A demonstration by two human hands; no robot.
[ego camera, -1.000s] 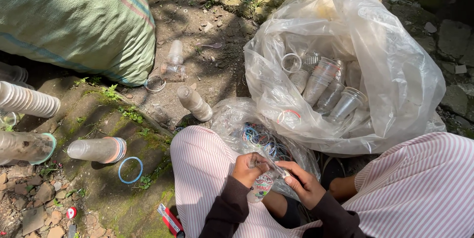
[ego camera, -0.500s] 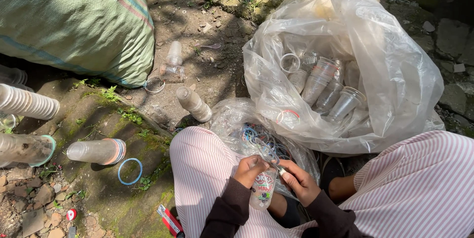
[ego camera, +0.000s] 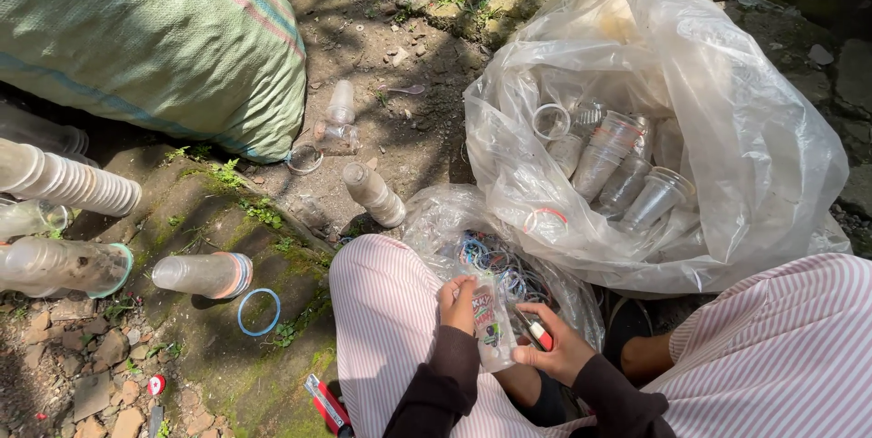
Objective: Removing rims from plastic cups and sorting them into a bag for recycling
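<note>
From the head camera, the left hand (ego camera: 457,303) grips a clear plastic cup (ego camera: 490,325) with a printed label, holding it over the lap between striped trouser legs. The right hand (ego camera: 556,349) closes around a small red-and-white cutter (ego camera: 536,333) set against the cup's side. Just beyond lies a small bag of coloured rings (ego camera: 495,261); a large clear bag (ego camera: 727,129) holds more cups. A blue ring (ego camera: 259,312) lies on the ground (ego camera: 409,120).

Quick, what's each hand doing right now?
Left hand: closed on the clear plastic cup with a printed label.
Right hand: closed on a small red and white tool, touching the same cup.
</note>
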